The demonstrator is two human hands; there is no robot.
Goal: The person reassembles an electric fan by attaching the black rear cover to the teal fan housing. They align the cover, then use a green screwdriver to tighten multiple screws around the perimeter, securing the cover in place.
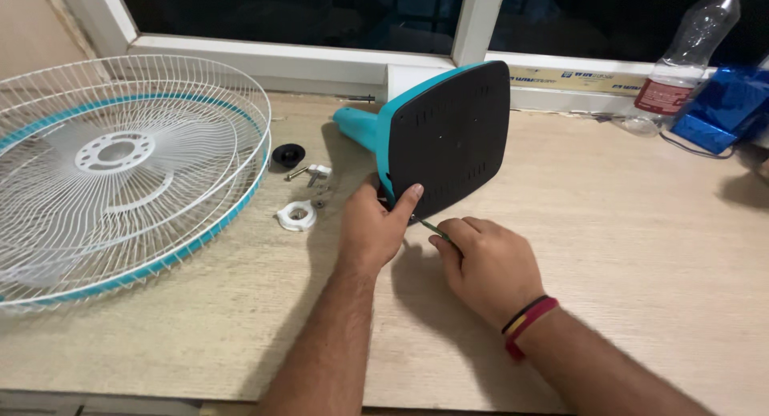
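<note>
A teal fan base [444, 139] lies tipped on its side on the wooden table, its black underside facing me. My left hand [372, 228] grips the base's lower edge, thumb pressed on the black plate. My right hand [485, 264] is closed around a thin green-handled screwdriver [431, 228] whose tip points at the bottom edge of the base. Red and dark bands circle my right wrist.
A white wire fan guard [120, 167] with a teal rim lies at left. Beside it sit a black round cap [288, 154], a bolt and small white part [312, 174], and a white ring nut [297, 216]. A clear plastic bottle [689, 51] and blue package [721, 107] stand far right by the window.
</note>
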